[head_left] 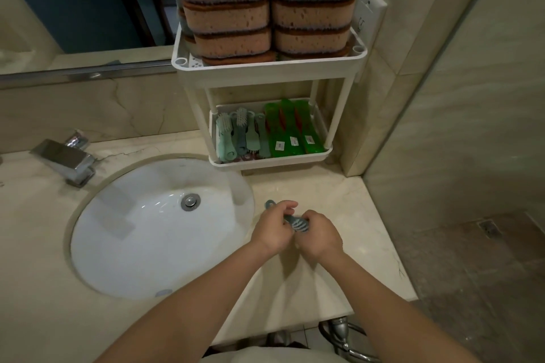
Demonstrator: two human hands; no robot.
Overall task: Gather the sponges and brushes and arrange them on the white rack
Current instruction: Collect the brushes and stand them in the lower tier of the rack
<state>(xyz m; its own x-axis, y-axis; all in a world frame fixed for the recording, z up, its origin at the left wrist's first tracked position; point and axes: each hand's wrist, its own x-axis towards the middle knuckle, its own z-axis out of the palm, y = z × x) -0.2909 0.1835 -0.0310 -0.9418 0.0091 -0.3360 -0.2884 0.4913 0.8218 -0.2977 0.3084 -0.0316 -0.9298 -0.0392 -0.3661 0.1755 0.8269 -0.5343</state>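
Observation:
A small grey-blue brush (295, 223) is held above the counter between both hands. My left hand (275, 230) grips its handle, whose loop end sticks out past my fingers. My right hand (320, 237) holds the bristle head. The white rack (267, 66) stands at the back right of the counter. Its top shelf carries two stacks of orange and blue sponges (225, 6). Its lower shelf (269, 160) holds several pale green and grey brushes (240, 134) on the left and three green brushes (290, 130) on the right.
A white oval sink (141, 244) is sunk into the beige counter (348, 209), with a chrome tap (66, 160) at its back left. A mirror runs along the wall behind. A wall socket (368, 13) sits right of the rack. The counter ends at the right above a tiled floor.

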